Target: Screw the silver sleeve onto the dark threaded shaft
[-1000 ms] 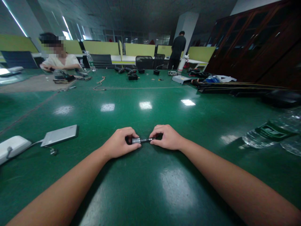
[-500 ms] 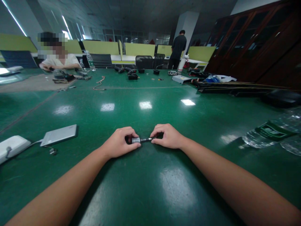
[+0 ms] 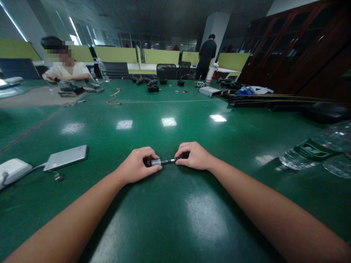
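My left hand [image 3: 137, 164] is closed around a short silver metal cylinder [image 3: 156, 162], thumb along its near side and fingers over the far side. From the cylinder a thin dark rod [image 3: 168, 161] with a shiny band points right. My right hand [image 3: 194, 156] pinches the rod's far end between thumb and fingers, where a dark ridged part [image 3: 178, 158] shows. Both hands are low over the green table [image 3: 170, 204]. The cylinder's left end is partly hidden in my left hand, and how it joins the rod is too small to tell.
To the left lie a silver flat box [image 3: 65, 157] with a cable and a white device [image 3: 13, 171]. Clear plastic bottles [image 3: 309, 153] lie at the right. Small black parts [image 3: 153, 88] and long dark strips [image 3: 260, 100] are farther back. A person [image 3: 67, 71] sits across the table; another stands behind.
The view has shifted slightly. My hands keep their grips, and a little more of the rod shows between the cylinder and my right fingertips.
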`<state>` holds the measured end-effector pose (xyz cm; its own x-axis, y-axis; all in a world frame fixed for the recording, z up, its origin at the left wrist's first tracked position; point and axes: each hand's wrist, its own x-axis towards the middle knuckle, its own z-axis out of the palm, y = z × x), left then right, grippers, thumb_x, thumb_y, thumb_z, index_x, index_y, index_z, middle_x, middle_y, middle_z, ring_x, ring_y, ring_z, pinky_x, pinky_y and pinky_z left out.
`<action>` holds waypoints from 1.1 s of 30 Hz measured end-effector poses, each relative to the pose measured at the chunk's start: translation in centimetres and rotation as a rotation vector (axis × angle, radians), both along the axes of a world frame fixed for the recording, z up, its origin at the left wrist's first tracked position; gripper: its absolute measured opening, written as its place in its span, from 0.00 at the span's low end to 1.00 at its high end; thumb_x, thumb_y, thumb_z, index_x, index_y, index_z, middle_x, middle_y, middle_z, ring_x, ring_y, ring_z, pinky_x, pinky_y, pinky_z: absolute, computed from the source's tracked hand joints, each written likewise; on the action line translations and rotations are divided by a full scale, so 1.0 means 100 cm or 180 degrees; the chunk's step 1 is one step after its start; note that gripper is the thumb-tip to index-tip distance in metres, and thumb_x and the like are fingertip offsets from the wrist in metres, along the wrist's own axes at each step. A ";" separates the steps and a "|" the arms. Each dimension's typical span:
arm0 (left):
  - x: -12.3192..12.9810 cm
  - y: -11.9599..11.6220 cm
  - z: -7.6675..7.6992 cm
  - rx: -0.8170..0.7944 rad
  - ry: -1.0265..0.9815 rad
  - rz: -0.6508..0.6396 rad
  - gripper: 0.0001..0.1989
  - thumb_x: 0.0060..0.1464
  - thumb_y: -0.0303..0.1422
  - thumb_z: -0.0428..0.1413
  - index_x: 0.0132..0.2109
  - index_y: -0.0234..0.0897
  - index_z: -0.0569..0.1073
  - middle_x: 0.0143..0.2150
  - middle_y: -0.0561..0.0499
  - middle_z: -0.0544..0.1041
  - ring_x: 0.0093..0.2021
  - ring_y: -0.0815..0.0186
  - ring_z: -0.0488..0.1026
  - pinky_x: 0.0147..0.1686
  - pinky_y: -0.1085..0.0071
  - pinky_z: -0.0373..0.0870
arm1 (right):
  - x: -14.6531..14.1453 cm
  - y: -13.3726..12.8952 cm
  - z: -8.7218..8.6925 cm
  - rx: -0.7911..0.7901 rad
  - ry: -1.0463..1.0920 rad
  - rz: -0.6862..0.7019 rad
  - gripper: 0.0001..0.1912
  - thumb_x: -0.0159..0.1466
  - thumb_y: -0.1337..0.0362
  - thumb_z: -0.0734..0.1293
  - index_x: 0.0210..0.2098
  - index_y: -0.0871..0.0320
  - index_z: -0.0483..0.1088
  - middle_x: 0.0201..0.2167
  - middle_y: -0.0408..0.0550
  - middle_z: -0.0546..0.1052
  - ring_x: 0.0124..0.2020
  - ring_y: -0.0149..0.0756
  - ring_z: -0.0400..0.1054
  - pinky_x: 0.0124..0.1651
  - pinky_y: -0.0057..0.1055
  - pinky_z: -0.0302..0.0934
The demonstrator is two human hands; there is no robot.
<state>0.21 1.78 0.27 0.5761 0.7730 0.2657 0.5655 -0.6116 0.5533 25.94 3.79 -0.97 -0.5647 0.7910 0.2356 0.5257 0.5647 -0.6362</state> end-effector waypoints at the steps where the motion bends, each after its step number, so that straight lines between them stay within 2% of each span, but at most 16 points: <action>1: 0.000 0.000 0.000 -0.0009 0.0005 0.0009 0.09 0.51 0.36 0.62 0.36 0.35 0.76 0.32 0.51 0.74 0.31 0.66 0.71 0.33 0.71 0.66 | -0.002 -0.001 0.000 0.0014 0.0000 -0.0004 0.04 0.54 0.68 0.74 0.31 0.58 0.79 0.29 0.45 0.77 0.32 0.33 0.70 0.38 0.30 0.63; 3: 0.001 0.000 0.000 -0.0027 0.0010 0.0016 0.09 0.51 0.36 0.62 0.36 0.35 0.76 0.32 0.51 0.74 0.31 0.66 0.71 0.33 0.71 0.66 | -0.006 -0.004 0.000 0.0025 0.0044 -0.0018 0.05 0.54 0.68 0.73 0.32 0.59 0.79 0.29 0.46 0.77 0.32 0.33 0.70 0.38 0.30 0.63; 5: 0.001 0.000 0.000 -0.0024 0.0016 0.0009 0.09 0.51 0.36 0.62 0.37 0.35 0.76 0.32 0.51 0.75 0.31 0.66 0.71 0.34 0.71 0.66 | -0.010 -0.008 0.001 -0.0025 0.0200 0.0021 0.09 0.54 0.69 0.73 0.36 0.59 0.79 0.32 0.47 0.78 0.34 0.34 0.71 0.40 0.32 0.64; 7: 0.001 0.000 0.000 0.0007 0.0011 -0.0008 0.09 0.52 0.36 0.62 0.36 0.35 0.76 0.32 0.51 0.75 0.32 0.66 0.71 0.34 0.71 0.66 | -0.014 -0.012 0.002 -0.0138 0.0470 0.0186 0.21 0.54 0.71 0.73 0.48 0.59 0.76 0.37 0.48 0.80 0.39 0.35 0.73 0.46 0.34 0.65; 9: 0.001 0.001 -0.001 0.0032 -0.0003 -0.0030 0.09 0.52 0.36 0.62 0.36 0.35 0.75 0.33 0.50 0.75 0.33 0.65 0.71 0.35 0.71 0.66 | -0.017 -0.014 0.002 -0.0149 0.0623 0.0250 0.26 0.54 0.73 0.72 0.53 0.57 0.72 0.41 0.48 0.80 0.42 0.36 0.73 0.51 0.36 0.64; 12: 0.000 0.001 -0.002 0.0017 -0.0017 -0.0068 0.09 0.52 0.36 0.62 0.37 0.36 0.75 0.34 0.50 0.75 0.33 0.66 0.71 0.35 0.71 0.66 | -0.018 -0.015 0.001 -0.0005 0.0459 0.0117 0.21 0.53 0.73 0.72 0.47 0.57 0.75 0.41 0.48 0.80 0.43 0.38 0.72 0.51 0.38 0.64; 16: 0.000 0.001 -0.003 -0.0026 0.0005 -0.0076 0.10 0.50 0.35 0.63 0.39 0.36 0.75 0.35 0.50 0.75 0.34 0.65 0.71 0.35 0.71 0.67 | -0.021 -0.014 -0.001 0.0125 0.0161 0.0078 0.12 0.54 0.69 0.74 0.39 0.58 0.78 0.36 0.49 0.80 0.39 0.37 0.72 0.45 0.34 0.64; 21: 0.003 -0.001 -0.001 -0.0115 0.0014 -0.0090 0.13 0.48 0.38 0.65 0.40 0.37 0.75 0.35 0.51 0.75 0.33 0.65 0.71 0.34 0.71 0.67 | -0.024 -0.015 -0.004 0.0262 0.0063 0.0218 0.08 0.58 0.68 0.73 0.38 0.57 0.79 0.34 0.47 0.80 0.38 0.36 0.71 0.43 0.33 0.63; 23: 0.004 -0.001 0.000 -0.0174 -0.0002 -0.0098 0.13 0.51 0.39 0.63 0.41 0.36 0.76 0.35 0.50 0.75 0.34 0.65 0.72 0.34 0.71 0.67 | -0.025 -0.014 -0.005 0.0307 0.0055 0.0241 0.07 0.59 0.68 0.72 0.39 0.56 0.79 0.34 0.47 0.80 0.38 0.36 0.71 0.44 0.33 0.63; 26: 0.004 -0.001 0.000 -0.0255 -0.0007 -0.0065 0.11 0.53 0.38 0.61 0.41 0.36 0.76 0.34 0.50 0.76 0.33 0.65 0.72 0.35 0.70 0.67 | -0.024 -0.015 -0.005 0.0385 -0.0017 0.0301 0.07 0.61 0.66 0.71 0.39 0.57 0.78 0.35 0.48 0.80 0.38 0.36 0.71 0.44 0.33 0.62; 33: 0.005 -0.001 -0.001 -0.0196 0.0090 -0.0042 0.10 0.49 0.35 0.63 0.38 0.36 0.76 0.33 0.51 0.76 0.33 0.65 0.71 0.34 0.71 0.66 | -0.025 -0.020 0.001 0.0524 -0.0276 0.0478 0.07 0.64 0.66 0.68 0.41 0.57 0.76 0.36 0.48 0.78 0.40 0.37 0.70 0.45 0.34 0.61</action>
<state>0.66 1.63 0.15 0.5929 0.7797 0.2013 0.5736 -0.5844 0.5740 23.40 1.78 -0.92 -0.6969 0.6515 0.2998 0.4766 0.7331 -0.4852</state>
